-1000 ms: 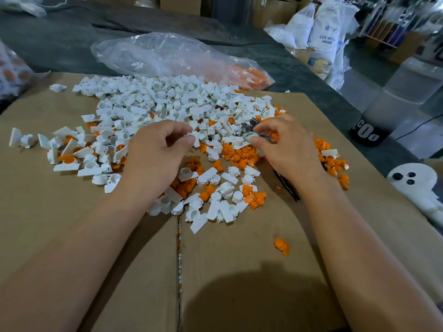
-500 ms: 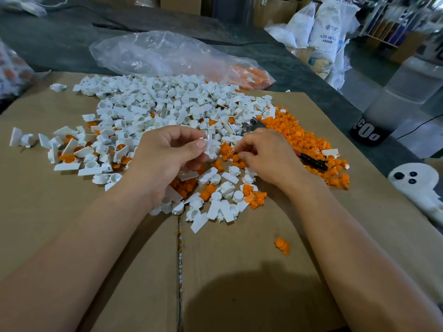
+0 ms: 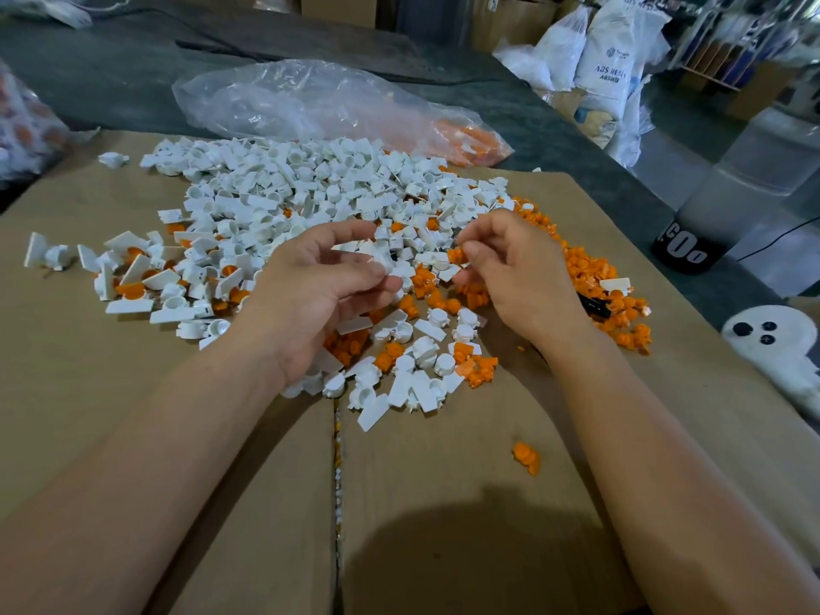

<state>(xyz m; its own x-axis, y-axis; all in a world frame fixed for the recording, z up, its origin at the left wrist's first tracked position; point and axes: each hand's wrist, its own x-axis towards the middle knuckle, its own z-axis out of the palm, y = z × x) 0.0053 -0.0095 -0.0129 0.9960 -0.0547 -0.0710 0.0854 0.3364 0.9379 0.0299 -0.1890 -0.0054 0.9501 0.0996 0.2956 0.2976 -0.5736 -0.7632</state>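
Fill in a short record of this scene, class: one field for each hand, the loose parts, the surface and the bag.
Surface: cardboard
Left hand: pinches a white part
Right hand: pinches an orange part
White pile: spread over the cardboard, mostly left and behind
Orange pile: right side, beside the Right hand
Plastic bag: clear, behind the piles, orange pieces inside

Plastics workshop or factory floor: hundreds of small moulded white parts (image 3: 310,193) and orange parts (image 3: 590,277) lie heaped on flattened cardboard (image 3: 443,503) spread over a grey table (image 3: 111,82). A clear bag (image 3: 310,99) with more orange parts sits just behind the heap. Beyond the table stand white sacks (image 3: 612,68), one marked ABS resin, raw moulding material, near brown cartons (image 3: 510,20) and storage racks (image 3: 719,59).
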